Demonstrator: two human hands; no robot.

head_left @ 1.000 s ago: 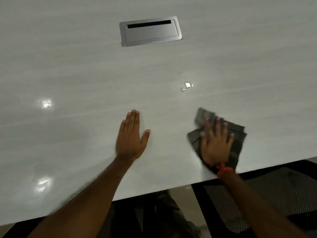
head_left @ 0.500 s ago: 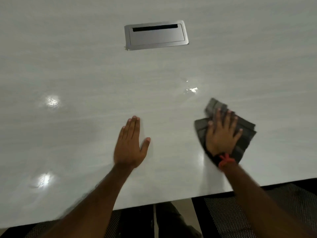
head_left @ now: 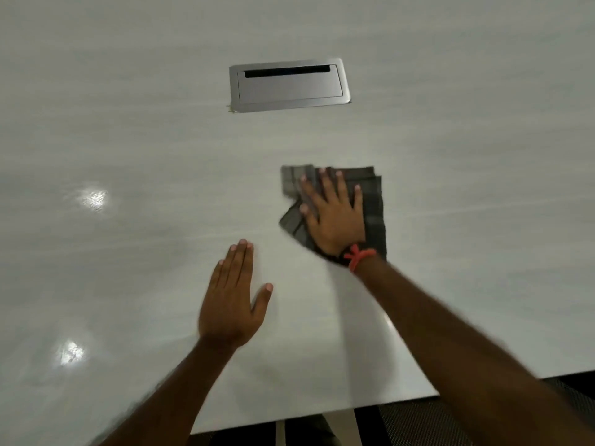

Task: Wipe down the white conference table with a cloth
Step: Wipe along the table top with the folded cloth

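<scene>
The white conference table [head_left: 128, 156] fills most of the head view. A dark grey folded cloth [head_left: 373, 207] lies on it right of centre. My right hand [head_left: 335, 217] presses flat on the cloth with fingers spread, and a red band circles its wrist. My left hand [head_left: 230, 300] rests flat on the bare tabletop below and left of the cloth, fingers straight and together, thumb out to the right. The two hands are apart.
A silver cable hatch [head_left: 288, 85] with a dark slot is set flush into the table beyond the cloth. The near table edge [head_left: 322, 413] runs along the bottom, with a black mesh chair [head_left: 418, 423] below it. Ceiling lights glare at the left [head_left: 93, 197].
My right hand has slid the cloth forward and leftward, over the wet spot that showed earlier. My left hand has stayed flat on the table.
</scene>
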